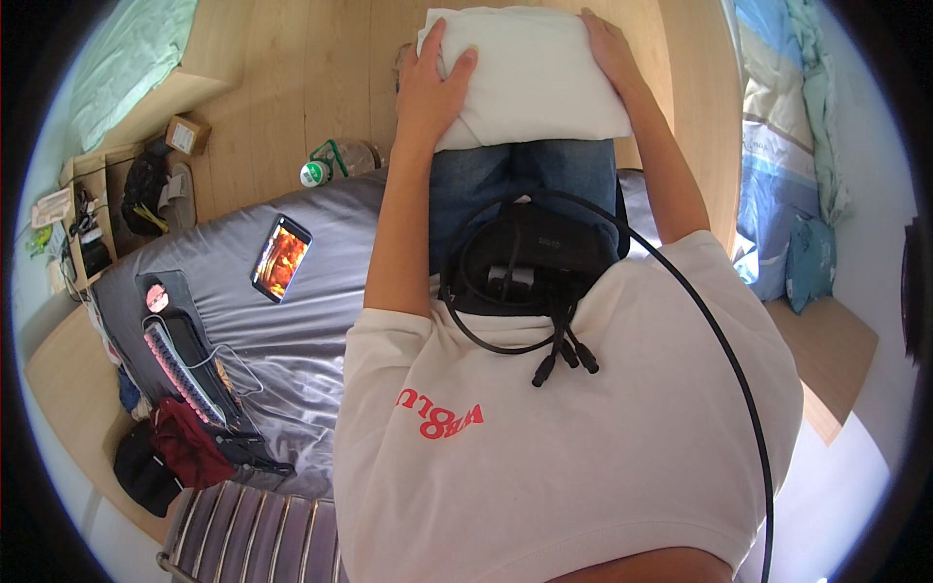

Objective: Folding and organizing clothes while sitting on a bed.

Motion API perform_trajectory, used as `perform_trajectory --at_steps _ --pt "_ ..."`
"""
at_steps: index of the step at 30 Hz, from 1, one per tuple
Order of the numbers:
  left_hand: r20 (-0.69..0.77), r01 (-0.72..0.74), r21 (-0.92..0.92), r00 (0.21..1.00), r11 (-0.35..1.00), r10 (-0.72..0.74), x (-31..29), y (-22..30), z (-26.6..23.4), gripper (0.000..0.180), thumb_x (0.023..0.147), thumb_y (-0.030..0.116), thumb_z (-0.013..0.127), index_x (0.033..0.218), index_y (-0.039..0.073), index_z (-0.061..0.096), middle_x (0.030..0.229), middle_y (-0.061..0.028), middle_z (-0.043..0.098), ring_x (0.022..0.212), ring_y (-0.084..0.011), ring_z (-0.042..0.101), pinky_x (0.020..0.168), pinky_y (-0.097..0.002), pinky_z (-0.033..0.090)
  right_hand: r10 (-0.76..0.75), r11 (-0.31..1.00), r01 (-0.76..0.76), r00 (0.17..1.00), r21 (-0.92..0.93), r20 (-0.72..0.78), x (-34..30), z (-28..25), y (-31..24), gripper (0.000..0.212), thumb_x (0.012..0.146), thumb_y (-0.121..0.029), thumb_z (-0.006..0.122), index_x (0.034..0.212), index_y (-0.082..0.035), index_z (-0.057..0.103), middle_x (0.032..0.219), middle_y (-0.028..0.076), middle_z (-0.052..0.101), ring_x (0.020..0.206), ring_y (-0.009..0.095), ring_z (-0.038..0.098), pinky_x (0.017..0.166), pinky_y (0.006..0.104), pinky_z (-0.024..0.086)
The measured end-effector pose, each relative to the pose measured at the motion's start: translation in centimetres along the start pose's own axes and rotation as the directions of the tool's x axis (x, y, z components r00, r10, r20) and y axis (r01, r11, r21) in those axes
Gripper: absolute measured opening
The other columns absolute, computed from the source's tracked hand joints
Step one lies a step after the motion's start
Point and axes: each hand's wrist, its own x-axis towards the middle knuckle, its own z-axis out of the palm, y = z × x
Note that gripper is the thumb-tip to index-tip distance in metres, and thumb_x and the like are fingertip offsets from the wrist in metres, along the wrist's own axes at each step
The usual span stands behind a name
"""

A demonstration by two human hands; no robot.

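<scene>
White folded cloth (530,83) at upper centre of frame, over the knees of the jeans (525,175); long axis runs left-right, between the hands. Neither hand is nearer: both touch it. Left hand (437,87) on left end, thumb spread wide from fingers. Right hand (612,51) along right edge; can't tell if it's gripping underneath.

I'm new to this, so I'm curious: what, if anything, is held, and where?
Left hand touches a folded white cloth at its left side, right hand at its right; whether they grip it can't be told.
</scene>
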Motion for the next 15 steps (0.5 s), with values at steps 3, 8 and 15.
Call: perform_trajectory --at_steps 3,8,15 --pt "-0.002 -0.007 -0.004 1.000 1.000 0.007 -0.01 0.01 -0.01 0.066 0.084 0.047 0.061 0.141 0.019 0.044 0.134 -0.0276 0.046 0.125 -0.0428 0.045 0.102 -0.0496 0.038 -0.026 1.000 0.026 1.000 -0.003 -0.016 0.11 0.02 0.14 0.059 0.095 -0.048 0.042 0.119 0.001 0.063 0.116 0.021 0.065 0.110 0.029 0.059 0.098 0.0343 0.040" --pt "0.013 0.016 -0.004 1.000 1.000 -0.016 0.01 -0.08 0.00 0.066 0.084 0.047 0.061 0.141 0.019 0.044 0.134 -0.0281 0.046 0.125 -0.0433 0.045 0.103 -0.0492 0.037 -0.033 0.998 0.032 0.999 -0.045 -0.027 0.14 0.00 0.32 0.060 0.095 -0.049 0.041 0.119 0.002 0.062 0.116 0.022 0.064 0.110 0.030 0.059 0.098 0.0347 0.040" --pt "-0.011 -0.022 0.008 1.000 1.000 0.022 0.03 -0.09 0.01 0.066 0.085 0.046 0.061 0.141 0.017 0.044 0.133 -0.0282 0.046 0.125 -0.0435 0.044 0.103 -0.0488 0.037 -0.010 1.000 0.010 1.000 0.000 -0.022 -0.09 0.04 -0.09 0.060 0.095 -0.049 0.042 0.120 0.001 0.062 0.116 0.022 0.064 0.110 0.030 0.059 0.098 0.0344 0.040"
